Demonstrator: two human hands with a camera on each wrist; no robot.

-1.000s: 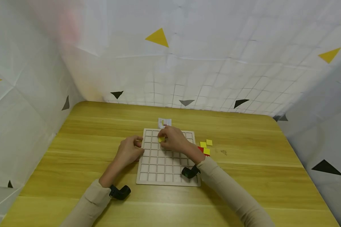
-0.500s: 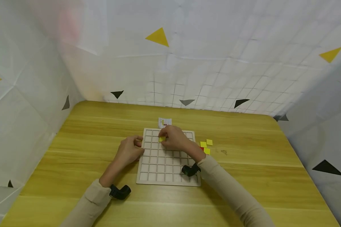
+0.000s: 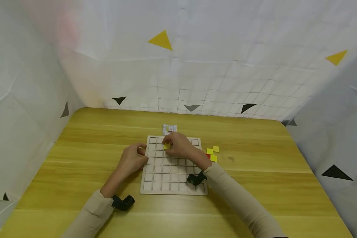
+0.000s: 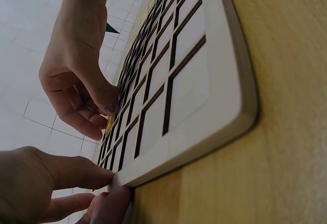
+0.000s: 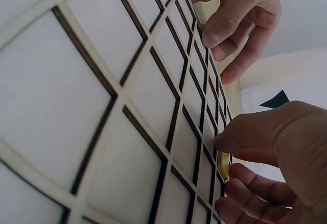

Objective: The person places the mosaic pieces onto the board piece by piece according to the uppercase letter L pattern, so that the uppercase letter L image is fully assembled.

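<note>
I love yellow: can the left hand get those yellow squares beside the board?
Probably not: the left hand is at the left edge of the board; the right arm crosses between it and the squares.

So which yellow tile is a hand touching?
The yellow tile pinched by the right hand at the gridded board; three other yellow tiles lie on the table, right of the board.

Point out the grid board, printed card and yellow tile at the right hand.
Grid board (image 3: 174, 169): head view, bare cell near its middle.
Printed card (image 3: 169, 128): head view, its visible face.
Yellow tile (image 3: 166, 146): head view, its exposed face.
</note>
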